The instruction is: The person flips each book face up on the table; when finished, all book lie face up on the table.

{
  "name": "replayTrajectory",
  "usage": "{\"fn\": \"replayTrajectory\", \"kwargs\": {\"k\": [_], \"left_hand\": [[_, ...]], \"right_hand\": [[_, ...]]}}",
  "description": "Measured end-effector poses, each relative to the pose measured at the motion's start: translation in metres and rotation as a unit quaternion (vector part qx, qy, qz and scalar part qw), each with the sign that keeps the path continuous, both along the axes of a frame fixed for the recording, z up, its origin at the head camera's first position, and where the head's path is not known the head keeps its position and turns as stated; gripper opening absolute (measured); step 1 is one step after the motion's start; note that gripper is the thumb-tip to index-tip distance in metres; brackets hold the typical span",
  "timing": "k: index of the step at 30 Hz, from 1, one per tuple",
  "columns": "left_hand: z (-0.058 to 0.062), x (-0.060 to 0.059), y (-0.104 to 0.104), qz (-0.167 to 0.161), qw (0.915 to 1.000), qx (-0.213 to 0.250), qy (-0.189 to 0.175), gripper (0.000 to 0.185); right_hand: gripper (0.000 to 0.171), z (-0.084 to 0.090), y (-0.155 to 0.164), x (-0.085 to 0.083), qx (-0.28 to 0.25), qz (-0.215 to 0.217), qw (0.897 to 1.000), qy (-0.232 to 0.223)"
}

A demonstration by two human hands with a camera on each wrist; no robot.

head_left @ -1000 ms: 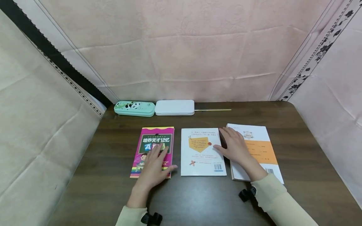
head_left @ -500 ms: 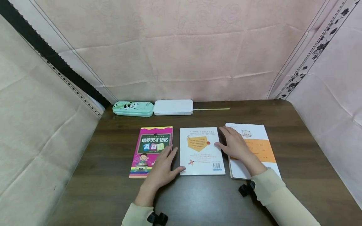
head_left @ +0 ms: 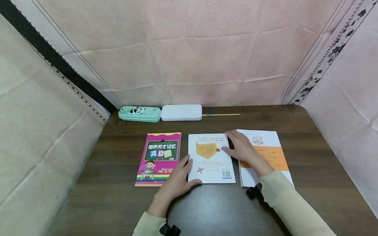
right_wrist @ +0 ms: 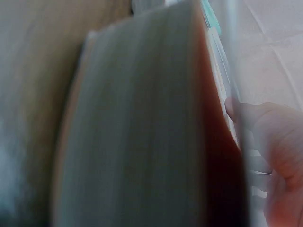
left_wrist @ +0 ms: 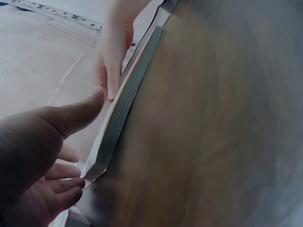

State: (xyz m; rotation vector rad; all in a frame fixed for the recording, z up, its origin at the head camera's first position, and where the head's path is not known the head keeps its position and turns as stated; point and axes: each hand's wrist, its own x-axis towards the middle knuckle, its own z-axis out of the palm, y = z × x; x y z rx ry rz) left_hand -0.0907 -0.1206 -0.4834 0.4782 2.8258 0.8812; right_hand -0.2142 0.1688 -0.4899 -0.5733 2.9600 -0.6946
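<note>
A white book with an orange-yellow label lies flat in the middle of the table. My left hand is at its lower left corner, fingers along the left edge and thumb over the bottom edge. In the left wrist view, the left fingertips are right at the book's corner, with the thumb above. My right hand is at the upper right edge, thumb over the cover. It also overlaps a white and orange book, whose thick page block fills much of the right wrist view.
A pink children's book lies to the left, partly behind my left hand. Along the back of the wooden table lie a green panda case, a white case and a thin yellowish stick. Cloth hangings surround the table.
My left hand has moved right, off the pink book and to the left edge of the middle white book. The right hand has shifted slightly left at that book's other edge.
</note>
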Motion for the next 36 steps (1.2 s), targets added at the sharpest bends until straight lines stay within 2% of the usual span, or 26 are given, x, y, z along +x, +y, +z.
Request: {"fn": "replayTrajectory", "kwargs": {"k": [7, 12, 16, 19, 24, 28, 36], "left_hand": [[-0.001, 0.0, 0.008, -0.006, 0.9998, -0.007, -0.018, 0.097], [-0.001, 0.001, 0.01, 0.003, 0.9993, -0.02, -0.031, 0.094], [-0.002, 0.001, 0.01, 0.001, 0.9994, -0.022, -0.026, 0.092], [-0.002, 0.001, 0.01, -0.002, 0.9995, -0.013, -0.028, 0.09], [-0.002, 0.003, 0.009, -0.005, 0.999, -0.004, -0.044, 0.088], [-0.003, 0.003, 0.009, -0.003, 0.9982, -0.002, -0.059, 0.088], [-0.004, 0.004, 0.003, -0.011, 0.9976, 0.018, -0.065, 0.08]], "right_hand": [[0.075, 0.0, -0.003, -0.001, 0.012, 0.012, 1.0, -0.021], [0.075, 0.001, -0.003, -0.001, 0.013, 0.013, 0.999, -0.033], [0.076, 0.0, -0.004, -0.002, 0.011, 0.021, 0.999, -0.046], [0.071, 0.002, -0.002, -0.002, -0.018, 0.025, 0.998, -0.046], [0.046, 0.007, 0.003, -0.003, -0.101, 0.023, 0.994, -0.038], [0.049, 0.012, 0.007, -0.003, -0.139, 0.018, 0.989, -0.038], [0.055, 0.017, 0.028, -0.003, -0.081, 0.048, 0.995, 0.019]]}}
